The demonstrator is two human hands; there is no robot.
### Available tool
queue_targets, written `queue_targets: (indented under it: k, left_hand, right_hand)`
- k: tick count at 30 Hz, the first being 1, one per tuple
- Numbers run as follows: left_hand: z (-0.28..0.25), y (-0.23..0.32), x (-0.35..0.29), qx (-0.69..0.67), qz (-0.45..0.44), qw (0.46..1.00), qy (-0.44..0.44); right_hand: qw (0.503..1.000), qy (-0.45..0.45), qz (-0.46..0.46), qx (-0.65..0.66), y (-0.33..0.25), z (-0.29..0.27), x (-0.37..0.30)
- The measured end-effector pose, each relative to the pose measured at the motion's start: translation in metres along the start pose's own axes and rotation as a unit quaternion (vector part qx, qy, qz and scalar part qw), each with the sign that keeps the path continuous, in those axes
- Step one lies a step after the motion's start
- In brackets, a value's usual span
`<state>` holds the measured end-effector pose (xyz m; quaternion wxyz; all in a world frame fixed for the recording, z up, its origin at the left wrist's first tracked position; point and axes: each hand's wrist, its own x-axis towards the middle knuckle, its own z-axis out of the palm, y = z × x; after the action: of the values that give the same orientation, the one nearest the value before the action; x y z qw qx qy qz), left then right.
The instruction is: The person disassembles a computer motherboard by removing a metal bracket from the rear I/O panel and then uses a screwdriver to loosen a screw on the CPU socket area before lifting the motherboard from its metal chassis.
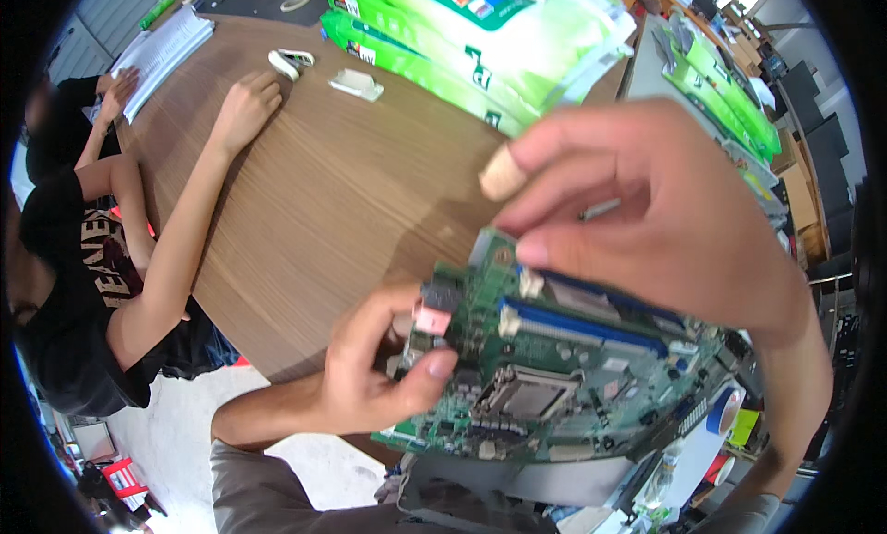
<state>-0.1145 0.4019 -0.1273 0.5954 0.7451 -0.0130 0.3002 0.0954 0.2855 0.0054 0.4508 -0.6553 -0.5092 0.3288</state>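
Note:
A green computer motherboard (591,386) is held tilted above the near side of the table, its component face toward me. Blue memory slots (582,331) run across its upper part, and a square metal processor socket (527,393) sits lower down. My left hand (374,358) grips the board's left edge by the ports, thumb on the front. At the top corner, my right hand (637,201) pinches the board's edge between thumb and fingers. One finger of that hand wears a tan bandage or finger cover (503,175). The fingers behind the board are hidden.
Green-and-white packages (480,49) lie stacked at the table's far side. A small clear plastic piece (357,84) and a white-and-black looped item (291,64) rest nearby. At left, another person's forearm (199,201) leans on the wooden table (305,211); papers (166,58) lie beyond.

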Motion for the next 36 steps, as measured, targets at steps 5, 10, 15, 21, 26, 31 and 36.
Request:
queue_targets:
  k: [5, 10, 15, 21, 26, 31, 36]
  left_hand:
    - [-0.004, 0.006, 0.009, 0.005, -0.047, 0.999, -0.007]
    - [0.003, 0.014, 0.017, -0.015, -0.105, 0.994, 0.029]
    - [0.005, 0.013, 0.015, -0.014, -0.143, 0.989, 0.032]
    - [0.004, 0.005, 0.011, -0.067, -0.101, 0.991, 0.055]
    - [0.003, -0.002, 0.007, -0.028, -0.106, 0.992, 0.063]
    - [0.013, -0.004, 0.014, 0.002, -0.123, 0.990, 0.064]
    - [0.002, -0.004, 0.003, 0.065, -0.130, 0.984, 0.104]
  right_hand:
    - [0.996, -0.033, 0.045, -0.065, 0.007, 0.000, 0.018]
    - [0.982, -0.037, 0.080, -0.166, 0.010, 0.001, 0.029]
    - [0.982, -0.066, 0.154, -0.086, -0.025, 0.002, 0.021]
    - [0.974, -0.041, 0.036, -0.222, -0.008, 0.005, 0.014]
    - [0.983, -0.058, 0.037, -0.172, -0.006, 0.004, 0.001]
    - [0.964, -0.029, 0.256, -0.072, -0.040, -0.036, -0.002]
    - [0.966, 0.040, 0.124, -0.222, -0.034, -0.058, -0.057]
